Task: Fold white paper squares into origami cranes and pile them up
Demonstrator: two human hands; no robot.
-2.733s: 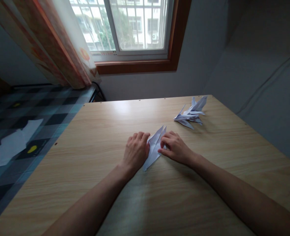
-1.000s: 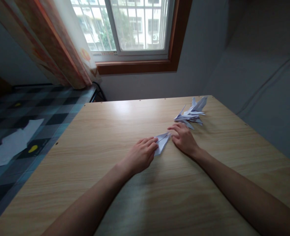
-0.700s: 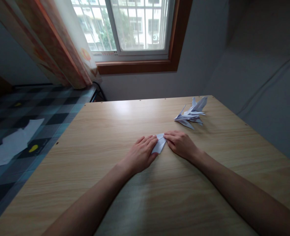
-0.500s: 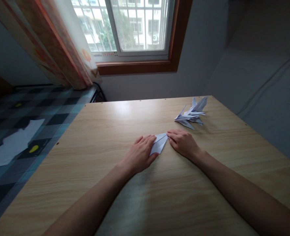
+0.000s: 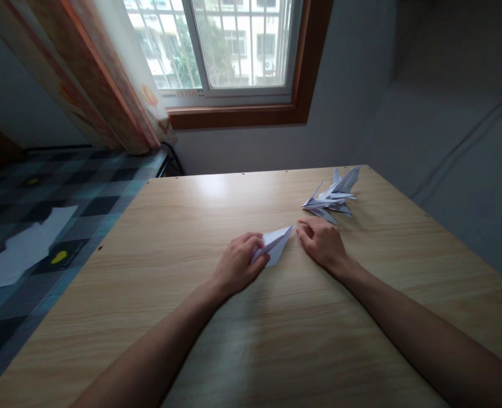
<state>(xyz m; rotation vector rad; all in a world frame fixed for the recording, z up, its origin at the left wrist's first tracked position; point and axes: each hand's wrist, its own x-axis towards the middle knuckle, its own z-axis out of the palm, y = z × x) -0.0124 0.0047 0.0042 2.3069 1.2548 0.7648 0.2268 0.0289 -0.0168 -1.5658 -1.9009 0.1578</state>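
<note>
A small folded white paper piece (image 5: 275, 245) lies on the wooden table (image 5: 191, 226), its pointed tip aimed to the upper right. My left hand (image 5: 237, 264) is curled round its near end, fingers closed on the fold and lifting an upper flap slightly. My right hand (image 5: 322, 242) rests on the table just right of the paper's tip, fingers bent and loosely apart, a small gap between them and the paper. A pile of finished folded paper shapes (image 5: 331, 196) lies behind my right hand.
Left of the table is a bed with a checked cover (image 5: 42, 215) and loose white paper sheets (image 5: 21, 246) on it. A window (image 5: 229, 45) and a curtain (image 5: 101, 73) are behind the table. A grey wall runs along the right side.
My right hand slid off the paper's tip to the right. My left hand went from lying flat on the paper to pinching it, and the upper flap rose a little.
</note>
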